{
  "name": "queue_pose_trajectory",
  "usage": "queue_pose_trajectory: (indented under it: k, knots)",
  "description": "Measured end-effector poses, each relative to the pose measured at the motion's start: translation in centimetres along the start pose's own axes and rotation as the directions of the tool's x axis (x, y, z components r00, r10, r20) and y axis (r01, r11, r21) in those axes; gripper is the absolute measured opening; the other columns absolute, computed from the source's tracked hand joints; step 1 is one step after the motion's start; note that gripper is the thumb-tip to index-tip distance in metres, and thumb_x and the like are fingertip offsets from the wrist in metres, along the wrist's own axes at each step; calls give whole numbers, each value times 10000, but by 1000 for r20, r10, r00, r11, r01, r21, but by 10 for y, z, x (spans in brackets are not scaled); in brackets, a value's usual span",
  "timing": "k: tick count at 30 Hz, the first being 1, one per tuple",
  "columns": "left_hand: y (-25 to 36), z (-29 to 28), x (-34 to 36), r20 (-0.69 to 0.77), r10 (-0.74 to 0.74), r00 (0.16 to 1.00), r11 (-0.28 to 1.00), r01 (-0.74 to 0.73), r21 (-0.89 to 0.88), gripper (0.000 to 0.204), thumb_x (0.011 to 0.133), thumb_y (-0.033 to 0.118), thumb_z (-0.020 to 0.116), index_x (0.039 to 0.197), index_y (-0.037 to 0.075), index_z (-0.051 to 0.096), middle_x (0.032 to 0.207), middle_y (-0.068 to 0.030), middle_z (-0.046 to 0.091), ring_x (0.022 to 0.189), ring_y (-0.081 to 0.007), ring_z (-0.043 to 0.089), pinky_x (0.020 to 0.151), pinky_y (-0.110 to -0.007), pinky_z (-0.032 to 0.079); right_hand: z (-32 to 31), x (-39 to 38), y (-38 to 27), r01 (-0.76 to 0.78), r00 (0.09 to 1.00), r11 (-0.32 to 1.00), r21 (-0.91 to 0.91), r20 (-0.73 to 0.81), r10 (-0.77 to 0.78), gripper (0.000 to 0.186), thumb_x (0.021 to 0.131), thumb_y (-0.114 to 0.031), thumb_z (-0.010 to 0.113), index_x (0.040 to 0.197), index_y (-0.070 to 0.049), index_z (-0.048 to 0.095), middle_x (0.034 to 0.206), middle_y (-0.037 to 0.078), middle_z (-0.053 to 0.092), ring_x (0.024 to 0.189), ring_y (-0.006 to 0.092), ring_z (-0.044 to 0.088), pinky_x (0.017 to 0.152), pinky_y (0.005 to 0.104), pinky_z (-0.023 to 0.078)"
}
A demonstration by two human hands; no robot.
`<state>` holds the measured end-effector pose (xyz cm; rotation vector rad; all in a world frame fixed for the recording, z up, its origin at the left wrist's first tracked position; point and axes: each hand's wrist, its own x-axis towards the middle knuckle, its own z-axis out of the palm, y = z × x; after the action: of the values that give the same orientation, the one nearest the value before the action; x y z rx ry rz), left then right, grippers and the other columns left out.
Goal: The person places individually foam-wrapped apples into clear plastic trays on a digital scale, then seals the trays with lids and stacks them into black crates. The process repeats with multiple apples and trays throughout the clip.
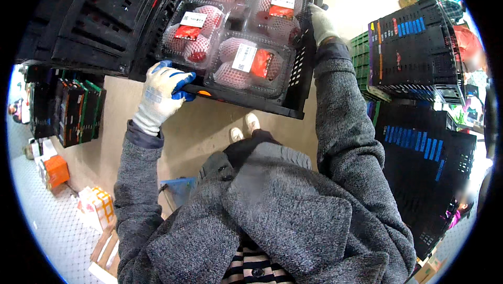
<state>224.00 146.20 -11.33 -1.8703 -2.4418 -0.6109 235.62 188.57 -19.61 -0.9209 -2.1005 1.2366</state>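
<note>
I hold a black plastic crate up in front of me. Inside it lie several clear plastic packs of red fruit in foam netting, each with a white and red label. My left hand, in a white glove with blue fingertips, grips the crate's near left corner. My right hand, in a white glove, grips the crate's right wall farther back. Grey coat sleeves cover both forearms. My feet show on the floor under the crate.
More black crates sit to the left of the held one. Tall stacks of black crates with blue marks stand at right, green crates behind them. Folded crates, cardboard boxes and a wooden pallet are at left.
</note>
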Motion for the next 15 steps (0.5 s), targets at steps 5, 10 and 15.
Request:
queue_pose_trajectory:
  k: [5, 10, 15]
  knots:
    - [17, 1, -10, -13, -175, 984, 981, 173, -86, 457, 553, 138, 759, 1004, 115, 688, 997, -71, 645, 985, -284, 562, 904, -406, 409, 4, -14, -34, -236, 970, 836, 496, 66, 235, 156, 828, -122, 630, 912, 9, 617, 762, 49, 629, 630, 132, 569, 567, 294, 459]
    - [15, -5, -10, 0, -151, 989, 988, 151, -38, 495, 548, 150, 766, 1035, 129, 681, 1011, -70, 652, 981, -276, 568, 917, -400, 395, 2, 1, -22, -53, 998, 992, 118, 50, 47, 152, 840, -156, 631, 900, -16, 634, 755, 23, 610, 653, 109, 544, 576, 277, 439]
    - [37, -7, -11, -163, -340, 926, 895, 266, -358, 725, 638, 124, 788, 1299, 56, 497, 1280, -141, 536, 1213, -289, 481, 1053, -399, 343, -29, 4, 22, -179, 979, 776, 605, 32, 201, 313, 939, -191, 512, 1210, -34, 508, 1030, 89, 618, 813, 160, 600, 665, 283, 508]
